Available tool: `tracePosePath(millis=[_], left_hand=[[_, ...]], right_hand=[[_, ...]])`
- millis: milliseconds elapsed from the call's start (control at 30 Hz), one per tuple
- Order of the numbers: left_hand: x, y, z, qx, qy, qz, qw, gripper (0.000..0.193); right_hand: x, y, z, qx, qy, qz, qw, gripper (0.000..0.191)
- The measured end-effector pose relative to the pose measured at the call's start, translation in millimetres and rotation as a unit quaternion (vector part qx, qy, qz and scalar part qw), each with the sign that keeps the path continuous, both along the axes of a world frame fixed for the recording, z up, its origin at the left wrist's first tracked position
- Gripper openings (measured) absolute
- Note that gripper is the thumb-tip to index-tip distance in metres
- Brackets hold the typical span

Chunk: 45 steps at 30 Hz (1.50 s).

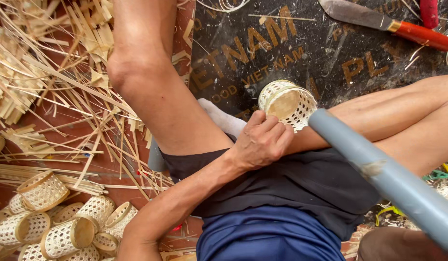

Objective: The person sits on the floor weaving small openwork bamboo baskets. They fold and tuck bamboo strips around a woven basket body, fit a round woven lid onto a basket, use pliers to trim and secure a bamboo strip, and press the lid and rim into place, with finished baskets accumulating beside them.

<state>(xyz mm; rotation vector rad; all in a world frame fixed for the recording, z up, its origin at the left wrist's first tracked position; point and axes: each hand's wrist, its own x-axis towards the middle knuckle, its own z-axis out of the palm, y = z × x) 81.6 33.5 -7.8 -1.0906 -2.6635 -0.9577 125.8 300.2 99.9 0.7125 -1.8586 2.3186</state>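
Gripping a small, pale, round woven basket (288,104), open lattice sides, solid rim: left hand (260,141) fingers

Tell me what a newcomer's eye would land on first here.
First, the left hand at centre, gripping a small woven basket beside the person's knee. Next, the grey pipe slanting across the lower right. Then the pile of finished baskets at bottom left, below the scattered bamboo strips.
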Motion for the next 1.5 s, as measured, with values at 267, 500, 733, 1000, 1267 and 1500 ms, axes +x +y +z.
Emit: tracePosePath(millis=[267, 500, 733, 1000, 1267, 1500], left_hand=[[21.4, 4.3, -0.5, -0.013, 0.021, -0.007, 1.0, 0.023], [10.7, 1.4, -8.3, 0.021, 0.007, -0.032, 0.999, 0.016], [7.1, 2.4, -7.8, 0.043, 0.014, -0.032, 0.998, 0.01], [5.0, 5.3, -8.9, 0.035, 0.036, -0.029, 0.998, 0.009], [0.8, 6.4, -14.9, 0.044, 0.026, -0.026, 0.998, 0.008], [0.2, 8.5, -17.7, 0.04, 0.019, -0.051, 0.998, 0.008]], right_hand=[[-55.8, -8.2, 12.5, 0.046, -0.029, 0.227, 0.972, 0.014], [-42.5, -45.7, -3.2, 0.028, -0.066, 0.037, 0.997, 0.045], [-46.4, -57.5, -2.4, 0.012, -0.05, 0.001, 0.999, 0.048], [-50.4, -75.2, 15.0, 0.075, -0.017, -0.038, 0.996, 0.036], [-48.0, -92.7, 21.4, 0.167, 0.005, -0.088, 0.982, 0.033], [-53.5, -93.1, -1.7, 0.089, 0.054, -0.103, 0.989, 0.039]])
